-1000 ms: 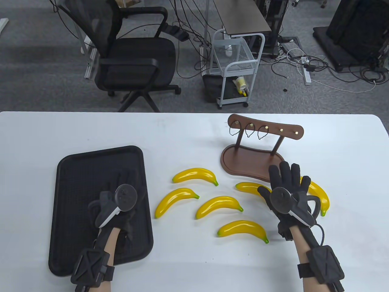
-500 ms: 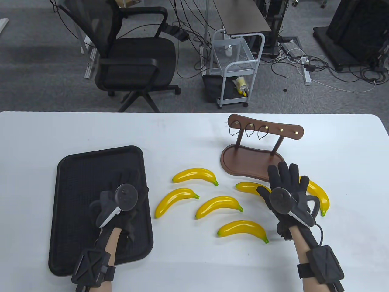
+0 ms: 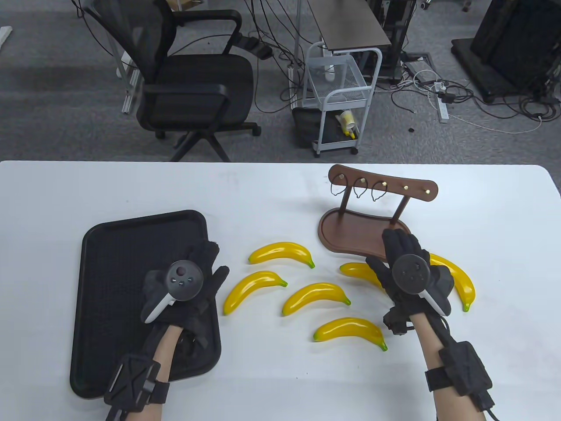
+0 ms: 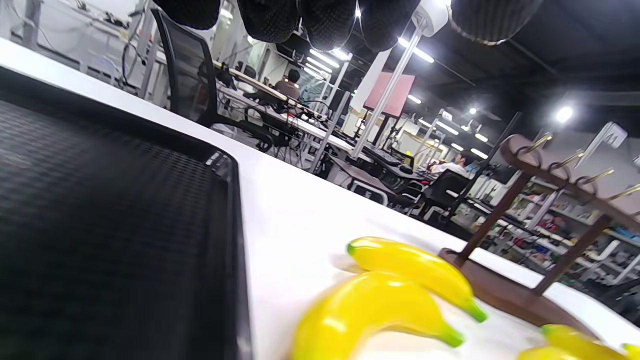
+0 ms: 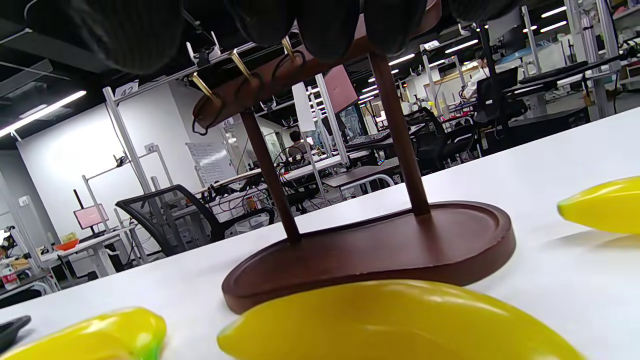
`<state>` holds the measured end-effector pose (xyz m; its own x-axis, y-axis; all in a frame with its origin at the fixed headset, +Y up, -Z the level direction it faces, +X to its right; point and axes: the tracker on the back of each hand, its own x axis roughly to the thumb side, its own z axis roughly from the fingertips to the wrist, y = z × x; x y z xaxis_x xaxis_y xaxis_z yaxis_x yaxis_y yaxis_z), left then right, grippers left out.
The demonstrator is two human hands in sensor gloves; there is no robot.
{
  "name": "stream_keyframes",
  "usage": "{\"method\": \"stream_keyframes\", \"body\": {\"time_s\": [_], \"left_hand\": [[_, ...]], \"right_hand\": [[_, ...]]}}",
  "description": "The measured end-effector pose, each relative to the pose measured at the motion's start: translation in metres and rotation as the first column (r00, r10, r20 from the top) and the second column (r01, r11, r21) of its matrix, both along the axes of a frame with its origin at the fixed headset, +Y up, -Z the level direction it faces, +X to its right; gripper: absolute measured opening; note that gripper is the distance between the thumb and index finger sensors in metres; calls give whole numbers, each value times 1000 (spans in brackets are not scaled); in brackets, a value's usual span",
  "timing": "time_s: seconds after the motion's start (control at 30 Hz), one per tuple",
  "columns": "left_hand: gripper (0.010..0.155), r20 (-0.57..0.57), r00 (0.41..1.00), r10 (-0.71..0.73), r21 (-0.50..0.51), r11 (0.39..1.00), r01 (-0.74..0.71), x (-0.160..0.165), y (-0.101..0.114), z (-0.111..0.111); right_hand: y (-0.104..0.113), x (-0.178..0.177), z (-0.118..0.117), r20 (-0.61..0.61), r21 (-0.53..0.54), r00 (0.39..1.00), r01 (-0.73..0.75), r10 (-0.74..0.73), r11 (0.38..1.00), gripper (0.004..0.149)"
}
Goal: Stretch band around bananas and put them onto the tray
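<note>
Several yellow bananas lie loose on the white table, among them one point(image 3: 280, 253) at the back and one point(image 3: 350, 331) nearest me. Three black bands point(image 3: 360, 189) hang on hooks of a wooden stand point(image 3: 350, 228). The black tray point(image 3: 131, 237) on the left holds nothing. My left hand point(image 3: 212, 263) hovers over the tray's right edge, fingers straight and pointing at the bananas. My right hand point(image 3: 396, 243) is above two bananas point(image 3: 357, 269) point(image 3: 458, 276), fingers straight towards the stand base, holding nothing. The right wrist view shows the stand base point(image 5: 390, 250) behind a banana point(image 5: 395, 320).
An office chair point(image 3: 193, 83) and a small white cart point(image 3: 337, 92) stand on the floor beyond the table's far edge. The stand sits just behind the right-hand bananas. White table surface point(image 3: 263, 197) shows between the tray, the bananas and the far edge.
My left hand has moved right, from the tray's middle to its right edge. My right hand has shifted slightly left and its spread fingers have drawn together.
</note>
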<state>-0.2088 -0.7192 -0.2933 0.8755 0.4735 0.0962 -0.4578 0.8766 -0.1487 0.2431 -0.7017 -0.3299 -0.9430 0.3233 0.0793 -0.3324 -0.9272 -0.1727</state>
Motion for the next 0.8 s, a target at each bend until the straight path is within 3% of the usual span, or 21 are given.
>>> {"method": "stream_keyframes", "body": {"time_s": [0.37,0.63,0.8], "left_hand": [[68,85,989,117,-27,993,-116,13,9,-13],[68,146,935,324,-93,945,-313,22,-3,-18],[73,195,922,336,-106,941,-321,26,-9,-19]], "right_hand": [[2,9,-28,78,-13,956,286,-284,958,73],[-8,22,-55,166,-22,817,563,-553,826,71],[-16,27,-70,207,-8,733,664,-648,748,71]]}}
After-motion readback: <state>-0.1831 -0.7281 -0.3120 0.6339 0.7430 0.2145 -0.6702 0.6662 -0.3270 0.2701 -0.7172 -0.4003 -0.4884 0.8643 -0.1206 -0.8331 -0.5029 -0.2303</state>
